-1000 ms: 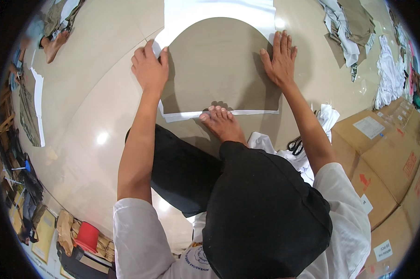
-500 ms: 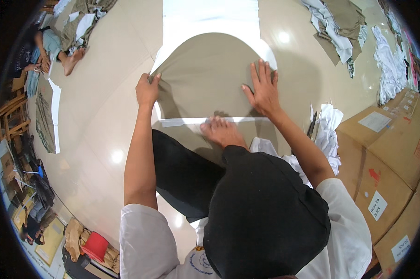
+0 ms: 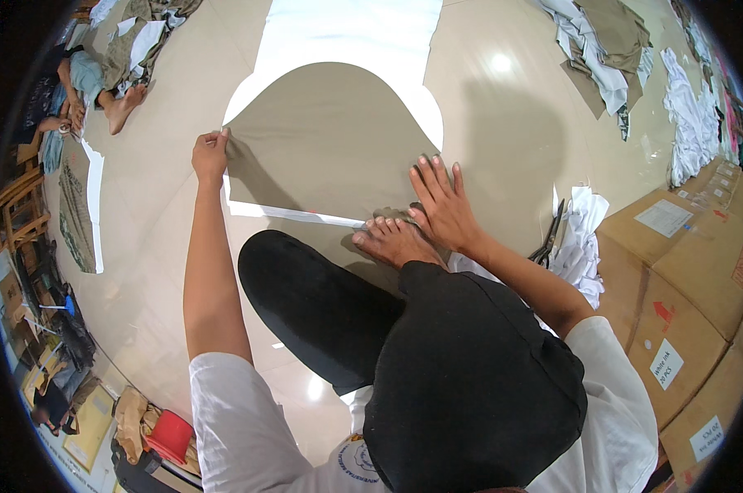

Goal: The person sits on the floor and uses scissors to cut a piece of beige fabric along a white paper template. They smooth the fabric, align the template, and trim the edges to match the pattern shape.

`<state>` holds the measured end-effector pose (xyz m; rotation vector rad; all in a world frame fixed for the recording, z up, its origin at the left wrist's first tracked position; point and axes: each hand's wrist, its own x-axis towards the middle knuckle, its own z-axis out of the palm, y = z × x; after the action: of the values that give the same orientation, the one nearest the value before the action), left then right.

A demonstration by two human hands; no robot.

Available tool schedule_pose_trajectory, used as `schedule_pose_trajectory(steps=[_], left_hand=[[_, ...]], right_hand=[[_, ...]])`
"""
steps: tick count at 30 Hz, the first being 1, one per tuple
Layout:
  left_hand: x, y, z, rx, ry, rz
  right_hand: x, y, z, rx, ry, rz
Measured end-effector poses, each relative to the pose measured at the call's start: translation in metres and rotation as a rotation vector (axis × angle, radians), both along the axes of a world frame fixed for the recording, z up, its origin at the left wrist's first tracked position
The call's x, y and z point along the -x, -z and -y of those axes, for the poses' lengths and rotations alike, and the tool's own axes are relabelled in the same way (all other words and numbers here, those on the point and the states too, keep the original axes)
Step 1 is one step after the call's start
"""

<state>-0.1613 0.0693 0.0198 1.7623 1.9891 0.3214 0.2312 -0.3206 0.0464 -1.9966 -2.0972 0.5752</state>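
A khaki fabric piece [image 3: 330, 140] with a rounded top edge lies on the floor over a white sheet [image 3: 347, 37], whose material, cloth or paper, I cannot tell. My left hand [image 3: 210, 156] pinches the fabric's left corner between thumb and fingers. At the lower right edge of the fabric, my right hand [image 3: 444, 201] rests with fingers stretched out and spread. My bare foot [image 3: 396, 240] is at the lower edge, beside a white strip [image 3: 297, 214] that borders the fabric.
Black-handled scissors [image 3: 550, 234] lie right of my right hand, next to crumpled white cloth [image 3: 581, 246]. Cardboard boxes [image 3: 676, 287] stand at the right. Cloth heaps [image 3: 610, 49] lie at the far right. Another person's foot [image 3: 125, 108] shows at the far left.
The khaki fabric and white sheet have shifted left and turned somewhat. My left hand moved left with the corner; my right hand slid down and left, nearer my foot.
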Motion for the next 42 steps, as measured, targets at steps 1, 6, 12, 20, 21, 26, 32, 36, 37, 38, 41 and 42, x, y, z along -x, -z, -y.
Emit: schedule_pose_trajectory(steps=[1,6,12,20,21,26,32,36,37,38,41,42], left_hand=[[0.0,-0.001,0.006,0.007,-0.016,0.035],[0.018,-0.011,0.038,0.128,0.032,0.055],[0.066,-0.018,0.075,0.241,-0.001,0.106],[0.072,-0.013,0.088,0.174,-0.072,0.113],[0.071,-0.012,0.088,0.167,-0.064,0.115],[0.065,-0.003,0.092,0.166,-0.063,0.147],[0.07,0.001,0.096,0.137,-0.024,0.133],[0.073,-0.004,0.095,0.169,-0.071,0.154],[0.072,-0.006,0.095,0.175,-0.066,0.151],[0.071,-0.007,0.096,0.181,-0.06,0.148],[0.07,-0.009,0.095,0.191,-0.049,0.136],[0.069,-0.01,0.096,0.178,-0.056,0.147]], right_hand=[[-0.001,0.0,0.006,0.008,-0.01,0.01],[-0.01,0.016,0.036,-0.042,-0.182,-0.073],[-0.007,0.013,0.032,-0.064,-0.177,-0.099],[-0.01,0.007,0.018,-0.086,-0.01,-0.057],[-0.009,0.0,0.01,-0.059,-0.019,-0.04],[-0.01,0.006,-0.018,-0.187,-0.12,-0.093],[-0.031,0.015,-0.034,-0.207,0.014,0.016],[-0.039,0.015,-0.043,-0.224,0.051,0.027],[-0.04,0.015,-0.043,-0.222,0.062,0.031],[-0.04,0.015,-0.042,-0.213,0.062,0.038],[-0.035,0.015,-0.04,-0.197,-0.002,0.014],[-0.032,0.014,-0.037,-0.197,-0.071,-0.018]])
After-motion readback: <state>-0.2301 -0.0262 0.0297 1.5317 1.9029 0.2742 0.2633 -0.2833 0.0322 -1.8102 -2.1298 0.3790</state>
